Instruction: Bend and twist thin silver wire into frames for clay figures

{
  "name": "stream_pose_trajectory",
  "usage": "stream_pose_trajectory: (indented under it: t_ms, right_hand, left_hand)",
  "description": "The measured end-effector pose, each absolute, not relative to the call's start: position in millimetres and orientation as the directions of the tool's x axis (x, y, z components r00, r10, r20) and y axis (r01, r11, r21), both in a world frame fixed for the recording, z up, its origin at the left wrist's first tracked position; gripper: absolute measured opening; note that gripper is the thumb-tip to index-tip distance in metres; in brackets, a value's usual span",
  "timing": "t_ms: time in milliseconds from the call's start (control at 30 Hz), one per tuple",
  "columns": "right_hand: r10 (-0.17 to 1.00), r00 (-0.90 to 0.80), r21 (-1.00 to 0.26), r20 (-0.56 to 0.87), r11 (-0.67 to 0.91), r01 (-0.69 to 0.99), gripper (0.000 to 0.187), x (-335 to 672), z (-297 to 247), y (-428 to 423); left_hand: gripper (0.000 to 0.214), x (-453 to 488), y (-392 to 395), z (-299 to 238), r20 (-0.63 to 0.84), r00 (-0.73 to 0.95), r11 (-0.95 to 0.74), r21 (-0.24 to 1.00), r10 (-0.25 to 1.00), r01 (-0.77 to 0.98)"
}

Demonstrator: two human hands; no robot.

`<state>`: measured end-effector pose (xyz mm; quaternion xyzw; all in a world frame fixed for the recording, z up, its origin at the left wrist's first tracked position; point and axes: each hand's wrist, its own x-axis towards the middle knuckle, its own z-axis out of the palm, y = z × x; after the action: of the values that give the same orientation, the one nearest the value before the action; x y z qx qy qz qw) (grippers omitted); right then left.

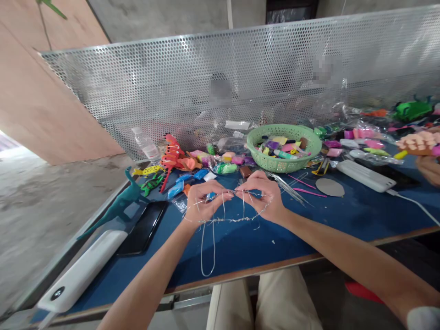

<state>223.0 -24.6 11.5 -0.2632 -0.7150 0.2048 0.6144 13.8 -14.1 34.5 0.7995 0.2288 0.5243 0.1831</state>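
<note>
Both my hands pinch a wire frame (237, 220) above the near part of the blue table. It is thin silvery wire, twisted into a loop with short ends poking out, and one long narrow loop hangs below it. My left hand (204, 201) grips its upper strand with thumb and finger. Close beside it, my right hand (266, 195) pinches the same strand, the fingertips almost meeting at the middle. Behind my right hand lies a bundle of straight wires (292, 190). Pink tools (311, 192) and a grey oval disc (330, 187) are to its right.
A green basket (285, 162) of colourful clay packs stands at the back, before a perforated metal screen (165, 87). Toy dinosaurs, including a teal one (123, 201), a black phone (142, 229) and a white power bank (84, 270) lie left. Another person's hand (428, 169) is far right.
</note>
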Motion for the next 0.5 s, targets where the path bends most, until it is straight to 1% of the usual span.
stream_pose_trajectory:
  t_ms: [67, 133, 167, 233, 300, 367, 400, 467, 500]
  right_hand:
    - [0.647, -0.096, -0.638, 0.756, 0.762, 0.115, 0.005, 223, 12, -23]
    - [0.71, -0.09, -0.709, 0.699, 0.704, 0.041, 0.004, 220, 12, -23]
    - [0.759, -0.098, -0.764, 0.644, 0.644, -0.029, 0.005, 218, 12, -23]
    - [0.858, -0.145, -0.864, 0.493, 0.464, -0.195, 0.011, 215, 13, -21]
    - [0.915, -0.223, -0.908, 0.336, 0.253, -0.333, 0.015, 214, 13, -18]
    - [0.921, -0.342, -0.912, 0.188, 0.034, -0.409, 0.017, 215, 13, -14]
    - [0.901, -0.42, -0.902, 0.113, -0.084, -0.424, 0.017, 216, 12, -12]
    - [0.821, -0.57, -0.857, -0.02, -0.308, -0.413, 0.017, 218, 10, -8]
    - [0.783, -0.619, -0.831, -0.065, -0.386, -0.401, 0.017, 219, 10, -6]
  left_hand:
    - [0.013, 14, -14, 34, 0.723, 0.336, -0.794, 0.584, 0.603, 0.168]
    - [0.015, 13, -12, 34, 0.704, 0.346, -0.781, 0.595, 0.62, 0.19]
    - [0.014, 12, -11, 35, 0.698, 0.361, -0.783, 0.587, 0.618, 0.207]
    - [0.012, 9, -8, 37, 0.686, 0.404, -0.793, 0.564, 0.605, 0.23]
    - [0.01, 7, -5, 40, 0.675, 0.456, -0.809, 0.544, 0.58, 0.223]
    - [0.008, 5, -2, 42, 0.676, 0.489, -0.824, 0.535, 0.551, 0.189]
    - [0.008, 4, -1, 42, 0.68, 0.499, -0.829, 0.533, 0.538, 0.168]
    - [0.013, 3, 1, 40, 0.681, 0.497, -0.826, 0.543, 0.538, 0.152]
    - [0.017, 3, 2, 39, 0.682, 0.489, -0.823, 0.547, 0.544, 0.152]
